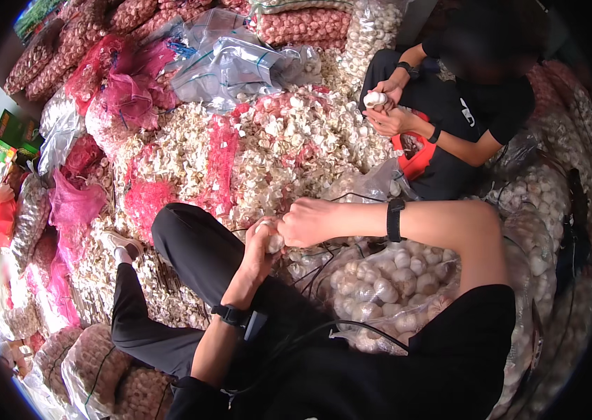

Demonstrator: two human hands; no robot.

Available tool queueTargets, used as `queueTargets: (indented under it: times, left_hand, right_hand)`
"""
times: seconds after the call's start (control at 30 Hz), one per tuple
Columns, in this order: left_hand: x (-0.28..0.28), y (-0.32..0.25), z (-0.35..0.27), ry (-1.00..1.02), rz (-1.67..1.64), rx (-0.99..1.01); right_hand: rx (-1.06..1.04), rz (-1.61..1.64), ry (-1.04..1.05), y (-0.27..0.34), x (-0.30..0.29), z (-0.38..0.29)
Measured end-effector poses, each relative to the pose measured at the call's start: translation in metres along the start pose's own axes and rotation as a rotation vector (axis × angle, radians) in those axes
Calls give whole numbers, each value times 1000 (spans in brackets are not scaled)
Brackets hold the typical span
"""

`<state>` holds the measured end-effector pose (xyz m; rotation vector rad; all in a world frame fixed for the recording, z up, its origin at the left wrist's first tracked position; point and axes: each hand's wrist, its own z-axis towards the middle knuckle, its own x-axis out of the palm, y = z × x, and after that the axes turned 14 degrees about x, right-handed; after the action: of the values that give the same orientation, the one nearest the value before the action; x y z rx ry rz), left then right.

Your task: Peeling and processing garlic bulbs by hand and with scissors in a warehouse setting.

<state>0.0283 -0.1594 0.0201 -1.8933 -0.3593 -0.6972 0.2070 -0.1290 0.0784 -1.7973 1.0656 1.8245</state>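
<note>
My left hand is closed around a garlic bulb above my bent knee. Against the bulb's right side, the curled fingers of my right hand touch it; whether they pinch its skin is hidden. Both wrists wear black bands. Below my right forearm lies an open clear plastic bag full of whole garlic bulbs. Beyond my knee spreads a thick layer of loose garlic skins.
Opposite on the right, a co-worker's hands hold another bulb over a red container. Stacked mesh sacks of garlic, clear plastic sheets and pink netting lie at the back. Black cables run beside my lap.
</note>
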Motion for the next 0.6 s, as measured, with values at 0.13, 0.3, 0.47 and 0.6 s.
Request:
queueTargets:
  times: [0.13, 0.3, 0.47, 0.6]
  left_hand:
    - [-6, -3, 6, -7, 386, 338]
    - [8, -38, -9, 75, 887, 610]
    - [-23, -45, -23, 214, 745, 607]
    - [-21, -68, -44, 512, 1248, 941]
  right_hand:
    - [321, 329, 100, 13, -3, 6]
    - [414, 559, 106, 24, 8, 7]
    - [498, 859, 175, 46, 17, 13]
    - [660, 1538, 658, 62, 9, 6]
